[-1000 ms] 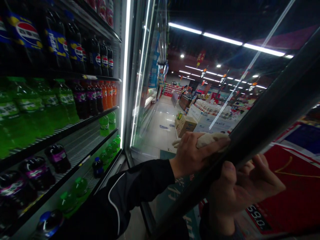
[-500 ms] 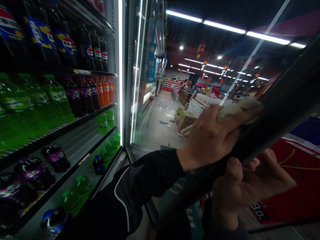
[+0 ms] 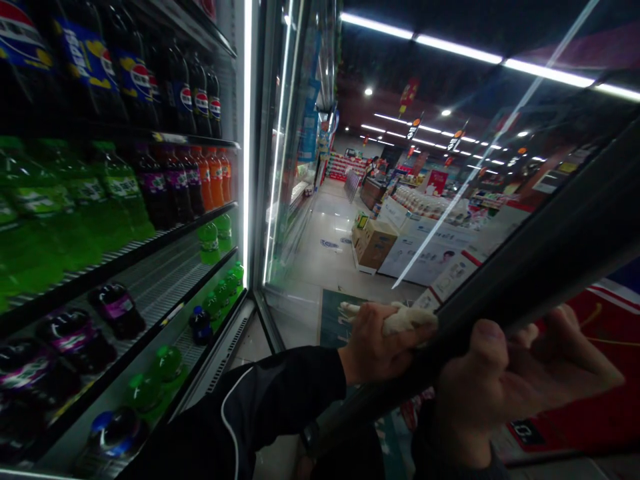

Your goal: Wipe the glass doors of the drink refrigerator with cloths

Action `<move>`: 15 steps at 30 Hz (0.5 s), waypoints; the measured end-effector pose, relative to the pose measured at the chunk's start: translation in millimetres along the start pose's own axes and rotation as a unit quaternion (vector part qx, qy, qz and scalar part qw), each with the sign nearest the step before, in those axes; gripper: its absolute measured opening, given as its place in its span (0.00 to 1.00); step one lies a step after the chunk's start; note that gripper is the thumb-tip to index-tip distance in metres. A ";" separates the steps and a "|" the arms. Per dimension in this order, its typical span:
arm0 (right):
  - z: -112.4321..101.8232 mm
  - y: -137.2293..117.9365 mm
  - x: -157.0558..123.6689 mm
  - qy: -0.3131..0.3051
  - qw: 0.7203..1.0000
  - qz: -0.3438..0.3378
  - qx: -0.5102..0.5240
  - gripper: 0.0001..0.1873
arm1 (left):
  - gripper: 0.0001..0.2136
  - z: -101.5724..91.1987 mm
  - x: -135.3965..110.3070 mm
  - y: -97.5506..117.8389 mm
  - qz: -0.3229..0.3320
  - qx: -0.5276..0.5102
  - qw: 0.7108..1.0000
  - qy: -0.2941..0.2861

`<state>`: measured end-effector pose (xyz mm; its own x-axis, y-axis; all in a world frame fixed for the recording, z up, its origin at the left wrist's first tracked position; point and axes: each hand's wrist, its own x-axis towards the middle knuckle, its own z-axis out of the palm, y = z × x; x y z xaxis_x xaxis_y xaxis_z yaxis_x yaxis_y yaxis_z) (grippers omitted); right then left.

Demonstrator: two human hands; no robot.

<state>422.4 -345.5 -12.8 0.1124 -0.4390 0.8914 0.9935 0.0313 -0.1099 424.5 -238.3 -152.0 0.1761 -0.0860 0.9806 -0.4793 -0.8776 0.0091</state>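
The glass door (image 3: pixel 360 253) of a drinks cooler stands swung open in front of me. My left hand (image 3: pixel 380 343) reaches across in a dark sleeve and presses a pale, bunched cloth (image 3: pixel 410 320) against the glass beside the dark door frame (image 3: pixel 510 273). Its fingers are closed over the cloth, and part of the cloth pokes out to the left. My right hand (image 3: pixel 500 387) grips the frame's outer edge, thumb on the near side; some of its fingers are partly hidden.
Cooler shelves (image 3: pixel 195 217) on the left hold cola bottles (image 3: pixel 85 60), green soda bottles (image 3: pixel 120 187), and purple-labelled bottles (image 3: pixel 117 310). Through the glass, cardboard boxes (image 3: pixel 375 243) stand on the shop floor (image 3: pixel 320 267). A red panel (image 3: pixel 595 373) is at the right.
My left hand has slid the cloth down and toward me along the glass edge. My right hand stays on the frame; the view has shifted slightly.
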 end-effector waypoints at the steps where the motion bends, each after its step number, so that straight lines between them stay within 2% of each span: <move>1: 0.0 -0.3 -0.1 -0.003 1.000 -0.001 0.001 0.21 | 0.23 4.2 -12.6 -3.0 0.008 -0.002 1.000 -0.002; 4: -0.3 0.1 -0.8 -0.001 1.000 -0.005 0.016 0.22 | 0.22 11.0 -42.7 -20.6 0.055 0.006 0.998 -0.009; 6: -1.1 1.3 -1.1 -0.002 1.000 -0.002 0.021 0.23 | 0.22 10.3 -54.8 -37.8 0.056 0.020 0.998 -0.032; 10: -3.3 5.5 -0.6 -0.003 1.000 -0.014 0.010 0.24 | 0.18 1.5 -63.9 -74.6 -0.036 0.013 0.996 -0.087; 15: -3.8 7.0 0.2 0.000 1.000 -0.030 -0.008 0.23 | 0.16 -12.7 -59.5 -121.4 -0.126 0.005 0.990 -0.067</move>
<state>429.3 -348.8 -15.1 0.0531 -0.4402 0.8963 0.9979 -0.0098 -0.0640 461.3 -120.7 -208.9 0.4023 0.0752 0.9124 -0.3972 -0.8836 0.2479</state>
